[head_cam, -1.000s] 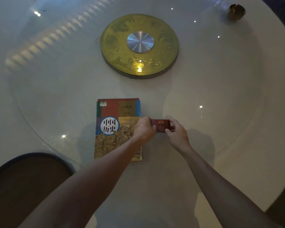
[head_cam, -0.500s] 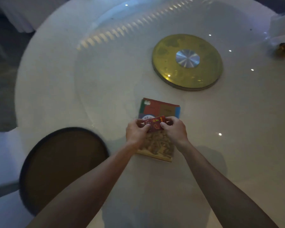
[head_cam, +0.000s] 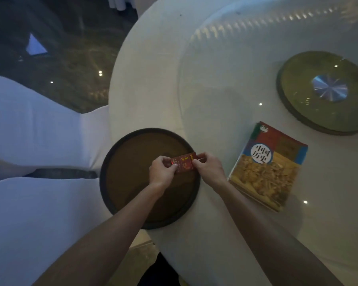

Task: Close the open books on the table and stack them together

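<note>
A small red booklet with gold writing is held shut between both hands, above a round dark brown tray. My left hand pinches its left end and my right hand pinches its right end. A closed colourful textbook with a blue circle and Chinese title lies flat on the white round table, to the right of my hands and apart from them. It seems to rest on another thin book, whose edges show beneath.
A round yellow-green turntable base with a metal hub sits under a glass disc at the far right. White-covered chairs stand to the left of the table. Dark patterned floor lies beyond.
Both hands carried the red booklet from beside and above the textbook leftward over the brown tray. The camera view swung left, so the textbook now lies at the right.
</note>
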Demonstrator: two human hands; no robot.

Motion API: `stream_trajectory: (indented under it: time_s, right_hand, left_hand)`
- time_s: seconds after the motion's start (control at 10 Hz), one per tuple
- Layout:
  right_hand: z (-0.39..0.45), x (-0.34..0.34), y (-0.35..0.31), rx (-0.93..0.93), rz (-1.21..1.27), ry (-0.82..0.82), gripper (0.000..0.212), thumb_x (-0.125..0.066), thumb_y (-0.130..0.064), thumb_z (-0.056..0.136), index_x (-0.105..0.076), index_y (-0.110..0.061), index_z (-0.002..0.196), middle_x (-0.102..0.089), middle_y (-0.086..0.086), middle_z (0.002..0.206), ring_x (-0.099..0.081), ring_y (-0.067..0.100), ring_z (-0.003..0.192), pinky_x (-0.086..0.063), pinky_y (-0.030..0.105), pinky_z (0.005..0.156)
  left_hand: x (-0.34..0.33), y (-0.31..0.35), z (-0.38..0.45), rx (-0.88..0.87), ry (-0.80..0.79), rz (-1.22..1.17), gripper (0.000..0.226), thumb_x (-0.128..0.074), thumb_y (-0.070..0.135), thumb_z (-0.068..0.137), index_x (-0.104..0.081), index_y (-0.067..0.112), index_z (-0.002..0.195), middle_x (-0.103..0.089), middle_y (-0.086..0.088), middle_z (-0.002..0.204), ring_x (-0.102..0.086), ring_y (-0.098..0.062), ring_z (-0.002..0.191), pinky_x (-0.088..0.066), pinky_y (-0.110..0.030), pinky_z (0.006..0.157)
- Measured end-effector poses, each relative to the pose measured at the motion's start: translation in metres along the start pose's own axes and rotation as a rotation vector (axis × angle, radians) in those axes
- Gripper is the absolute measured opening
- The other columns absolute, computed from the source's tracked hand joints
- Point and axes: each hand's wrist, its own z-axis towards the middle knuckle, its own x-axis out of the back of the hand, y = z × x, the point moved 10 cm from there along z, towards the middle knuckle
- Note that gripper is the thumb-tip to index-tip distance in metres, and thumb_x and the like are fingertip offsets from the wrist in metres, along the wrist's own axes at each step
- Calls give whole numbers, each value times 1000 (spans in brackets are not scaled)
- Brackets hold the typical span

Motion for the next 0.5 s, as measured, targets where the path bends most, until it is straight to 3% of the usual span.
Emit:
stream_trajectory:
  time_s: [0.1,0.3,0.4,0.5]
  right_hand:
    - [-7,-31,-2,-22,-18,-81,48,-65,-30,97,-62,-9,141,-69,8,134,-64,23,123,-55,44,104]
    - [-15,-55,1,-41,-40,-134,55,-64,-31,98,-55,-10,147,-64,7,142,-59,23,131,-51,42,110]
    - [-17,-56,2,-43,-25,-151,56,-65,-32,98,-54,-10,148,-62,7,144,-58,23,133,-50,42,111]
    - [-15,-34,2,-20,-11,-58,51,-64,-31,98,-60,-10,144,-67,6,137,-62,22,127,-50,34,105]
  left_hand:
    - [18,-26,2,35,6,15,29,-73,14,90,-67,14,118,-71,-1,105,-67,-13,94,-56,-24,77]
    - [19,-49,11,77,-71,24,41,-70,16,91,-63,12,131,-71,-5,114,-69,-20,103,-58,-43,94]
    - [18,-46,11,61,-87,36,42,-70,18,91,-63,10,132,-70,-6,120,-67,-21,108,-56,-42,98]
    - [27,-22,9,-47,24,133,46,-69,23,92,-60,11,136,-63,-5,128,-62,-20,115,-54,-38,100]
